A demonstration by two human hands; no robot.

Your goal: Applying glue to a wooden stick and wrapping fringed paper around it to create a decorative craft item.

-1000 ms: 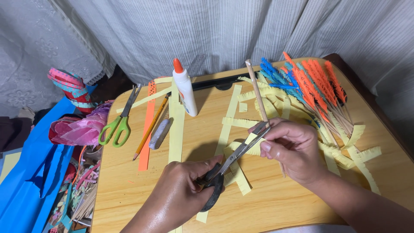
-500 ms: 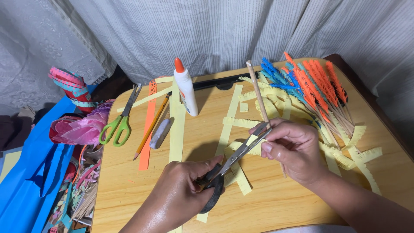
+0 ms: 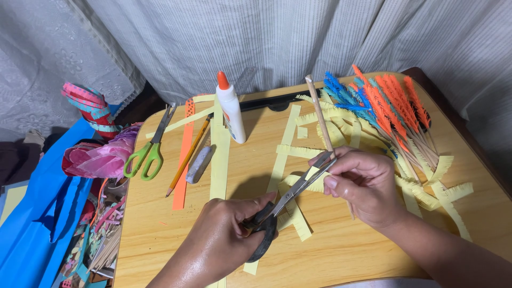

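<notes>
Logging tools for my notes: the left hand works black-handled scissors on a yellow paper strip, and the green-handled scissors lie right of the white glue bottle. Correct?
Not quite. The head view shows the green-handled scissors left of the white glue bottle, not right. The rest holds.

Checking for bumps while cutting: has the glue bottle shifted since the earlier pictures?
No. The glue bottle stands at the same spot beside the green-handled scissors, upright on the table.

A light wooden surface (image 3: 341,256) carries yellow paper strips (image 3: 220,160) and a white glue bottle (image 3: 230,109) beyond the fingers (image 3: 341,173), green-handled scissors (image 3: 146,154), a pencil (image 3: 186,157) and an orange strip (image 3: 183,157) far to their left, and orange and blue paper feathers on sticks (image 3: 386,109) past them to the right.
</notes>
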